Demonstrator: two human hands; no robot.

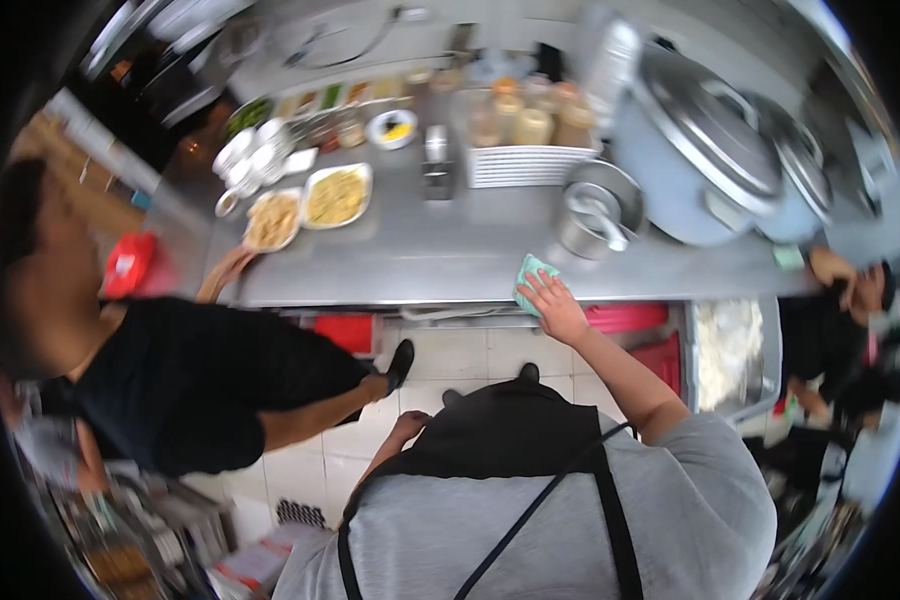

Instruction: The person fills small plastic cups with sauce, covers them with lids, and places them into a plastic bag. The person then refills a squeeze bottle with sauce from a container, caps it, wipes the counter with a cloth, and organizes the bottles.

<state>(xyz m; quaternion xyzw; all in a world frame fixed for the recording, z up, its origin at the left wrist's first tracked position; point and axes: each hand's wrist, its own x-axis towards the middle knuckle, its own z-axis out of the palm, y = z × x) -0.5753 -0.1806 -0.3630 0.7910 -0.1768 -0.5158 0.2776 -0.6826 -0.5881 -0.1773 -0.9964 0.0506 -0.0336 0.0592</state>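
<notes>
My right hand [554,305] presses on a folded light-green cloth [532,272] at the front edge of the steel counter [390,270], its fingers lying over the cloth. Just beyond it stands a metal pot [588,232] with a light-coloured utensil [598,212] in it. My left hand [408,428] hangs low beside my black apron [500,430], away from the counter. It is small and blurred in view, so its finger position is unclear, and I make out nothing in it.
A co-worker in black [200,380] stands at left, one hand by a food tray [272,220]. Another food tray [337,195] sits alongside. Behind are a bottle basket [530,167] and large lidded pots [695,150]. A grey tub [730,355] with white contents stands right, below the counter.
</notes>
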